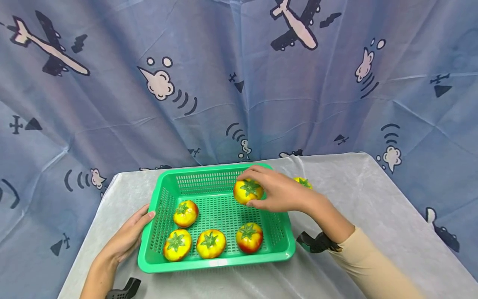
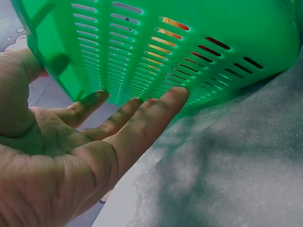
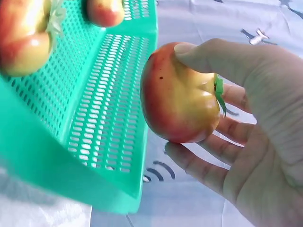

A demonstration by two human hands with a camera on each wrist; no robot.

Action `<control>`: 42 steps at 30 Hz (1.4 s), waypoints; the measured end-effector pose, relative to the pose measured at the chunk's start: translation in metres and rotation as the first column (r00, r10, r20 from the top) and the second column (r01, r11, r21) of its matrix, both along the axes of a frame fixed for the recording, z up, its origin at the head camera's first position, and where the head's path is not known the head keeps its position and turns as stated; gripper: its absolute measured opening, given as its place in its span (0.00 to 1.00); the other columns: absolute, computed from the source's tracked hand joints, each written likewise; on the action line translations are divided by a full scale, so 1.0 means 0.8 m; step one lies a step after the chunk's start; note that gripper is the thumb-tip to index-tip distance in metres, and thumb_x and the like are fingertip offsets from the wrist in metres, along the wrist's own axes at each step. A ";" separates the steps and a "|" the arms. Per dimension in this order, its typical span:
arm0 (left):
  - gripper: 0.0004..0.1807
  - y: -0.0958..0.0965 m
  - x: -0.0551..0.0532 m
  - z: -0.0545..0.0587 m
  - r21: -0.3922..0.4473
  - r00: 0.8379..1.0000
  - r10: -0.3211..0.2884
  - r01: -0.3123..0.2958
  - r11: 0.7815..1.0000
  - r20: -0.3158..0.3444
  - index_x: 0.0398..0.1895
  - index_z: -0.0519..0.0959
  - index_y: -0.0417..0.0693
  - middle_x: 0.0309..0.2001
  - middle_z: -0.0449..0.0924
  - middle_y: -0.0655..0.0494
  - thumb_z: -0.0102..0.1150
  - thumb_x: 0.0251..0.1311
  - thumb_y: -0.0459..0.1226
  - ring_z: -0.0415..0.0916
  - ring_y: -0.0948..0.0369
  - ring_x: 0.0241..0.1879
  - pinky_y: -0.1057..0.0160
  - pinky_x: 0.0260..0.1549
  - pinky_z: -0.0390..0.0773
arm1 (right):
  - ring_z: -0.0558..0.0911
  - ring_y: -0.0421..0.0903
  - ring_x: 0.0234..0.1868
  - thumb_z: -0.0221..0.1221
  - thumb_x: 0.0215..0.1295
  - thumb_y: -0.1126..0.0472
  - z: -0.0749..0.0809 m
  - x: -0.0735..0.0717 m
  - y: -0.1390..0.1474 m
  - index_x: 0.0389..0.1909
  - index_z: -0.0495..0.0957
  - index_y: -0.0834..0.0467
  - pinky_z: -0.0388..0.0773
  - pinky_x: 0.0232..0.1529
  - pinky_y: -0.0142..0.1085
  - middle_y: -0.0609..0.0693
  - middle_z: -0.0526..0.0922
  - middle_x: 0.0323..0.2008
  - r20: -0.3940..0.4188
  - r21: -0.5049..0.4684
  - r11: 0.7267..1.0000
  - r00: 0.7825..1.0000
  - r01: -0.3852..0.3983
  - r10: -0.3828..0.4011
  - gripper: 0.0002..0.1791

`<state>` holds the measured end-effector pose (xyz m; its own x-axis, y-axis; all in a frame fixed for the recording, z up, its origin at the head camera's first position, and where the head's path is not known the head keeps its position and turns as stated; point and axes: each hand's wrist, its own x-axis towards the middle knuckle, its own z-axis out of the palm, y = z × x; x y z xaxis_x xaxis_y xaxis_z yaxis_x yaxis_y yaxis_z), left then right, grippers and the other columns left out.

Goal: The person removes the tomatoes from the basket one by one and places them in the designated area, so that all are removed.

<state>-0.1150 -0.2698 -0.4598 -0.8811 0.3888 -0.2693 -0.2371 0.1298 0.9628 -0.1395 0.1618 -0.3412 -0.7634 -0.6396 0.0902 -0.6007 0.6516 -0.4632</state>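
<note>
Nearest you, the front rim of the green basket sits on the cloth-covered table, and just behind that rim three tomatoes lie in a row: one at the left, one in the middle and one at the right. A fourth rests further back on the left side. Your left hand lies flat against the basket's left wall, fingers straight and spread on the slotted plastic, steadying it. Your right hand has its fingers and thumb curled round a fifth tomato, held above the basket's far right part and not yet set down. One more tomato lies on the table just outside the basket's right wall, partly hidden behind your wrist. As I judge it, you are most of the way through the filling: four are in, one is in hand, one is left outside.
</note>
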 end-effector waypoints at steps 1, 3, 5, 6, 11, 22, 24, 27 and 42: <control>0.40 0.000 0.000 0.000 -0.001 1.000 0.004 -0.004 1.000 0.001 0.87 0.37 0.40 0.77 0.54 0.21 0.38 0.86 0.49 0.83 0.63 0.59 0.55 0.59 0.86 | 0.80 0.48 0.62 0.72 0.65 0.58 0.000 0.001 0.004 0.68 0.77 0.50 0.83 0.61 0.47 0.48 0.78 0.66 -0.004 -0.015 1.000 1.000 0.007 -0.007 0.30; 0.39 0.001 0.000 0.000 -0.004 1.000 0.013 -0.013 1.000 0.001 0.87 0.38 0.41 0.77 0.55 0.22 0.38 0.86 0.49 0.83 0.64 0.58 0.55 0.59 0.87 | 0.81 0.47 0.60 0.73 0.65 0.58 0.001 0.001 0.013 0.67 0.77 0.50 0.83 0.59 0.47 0.48 0.78 0.65 -0.018 -0.037 0.999 1.000 0.020 -0.021 0.30; 0.39 0.001 -0.001 0.001 -0.002 1.000 0.008 -0.008 1.000 -0.007 0.86 0.37 0.40 0.76 0.56 0.22 0.38 0.86 0.49 0.83 0.64 0.58 0.56 0.59 0.87 | 0.81 0.47 0.59 0.73 0.65 0.57 0.001 0.002 0.021 0.66 0.77 0.50 0.83 0.59 0.47 0.48 0.78 0.65 -0.029 -0.050 0.998 0.999 0.037 -0.039 0.29; 0.39 0.001 -0.001 0.001 -0.001 1.000 0.006 -0.006 1.000 -0.010 0.86 0.37 0.39 0.76 0.57 0.22 0.38 0.86 0.48 0.84 0.64 0.58 0.56 0.58 0.87 | 0.81 0.47 0.59 0.73 0.64 0.57 0.001 0.003 0.025 0.66 0.77 0.50 0.83 0.59 0.47 0.48 0.78 0.65 -0.028 -0.058 0.997 0.998 0.047 -0.049 0.29; 0.39 0.000 0.000 0.000 0.003 1.000 0.008 -0.008 1.000 -0.014 0.86 0.37 0.39 0.72 0.67 0.31 0.38 0.86 0.48 0.84 0.65 0.57 0.57 0.57 0.87 | 0.80 0.48 0.61 0.74 0.63 0.57 -0.003 0.006 0.044 0.67 0.76 0.51 0.84 0.59 0.47 0.50 0.76 0.68 -0.032 -0.092 0.991 0.995 0.092 -0.095 0.31; 0.40 0.002 0.001 -0.003 -0.006 1.000 -0.003 0.003 1.000 0.005 0.86 0.37 0.39 0.74 0.62 0.27 0.39 0.86 0.49 0.84 0.64 0.58 0.56 0.58 0.87 | 0.81 0.47 0.60 0.75 0.63 0.61 -0.026 0.021 0.085 0.70 0.75 0.52 0.85 0.58 0.46 0.49 0.78 0.68 -0.063 -0.224 0.955 0.975 0.196 -0.215 0.34; 0.40 0.001 0.001 -0.002 -0.003 1.000 -0.010 0.010 1.000 0.002 0.86 0.36 0.39 0.74 0.63 0.28 0.38 0.86 0.49 0.83 0.64 0.59 0.56 0.59 0.87 | 0.81 0.46 0.59 0.75 0.63 0.62 -0.030 0.023 0.090 0.69 0.75 0.51 0.86 0.56 0.44 0.49 0.78 0.67 -0.071 -0.237 0.948 0.969 0.213 -0.235 0.34; 0.40 -0.003 0.002 0.001 -0.003 1.000 -0.020 0.020 1.000 -0.003 0.86 0.35 0.38 0.70 0.70 0.36 0.37 0.87 0.48 0.84 0.63 0.58 0.55 0.57 0.87 | 0.80 0.46 0.57 0.75 0.63 0.62 -0.038 0.030 0.097 0.69 0.75 0.49 0.86 0.53 0.39 0.49 0.78 0.66 -0.079 -0.264 0.934 0.959 0.242 -0.271 0.34; 0.40 -0.005 -0.001 0.000 0.026 0.999 -0.036 0.036 0.999 -0.003 0.85 0.33 0.36 0.61 0.81 0.57 0.37 0.87 0.47 0.86 0.61 0.56 0.54 0.55 0.89 | 0.73 0.26 0.58 0.77 0.61 0.62 -0.064 0.039 0.135 0.70 0.76 0.50 0.73 0.52 0.16 0.51 0.81 0.63 -0.146 -0.360 0.863 0.892 0.354 -0.427 0.36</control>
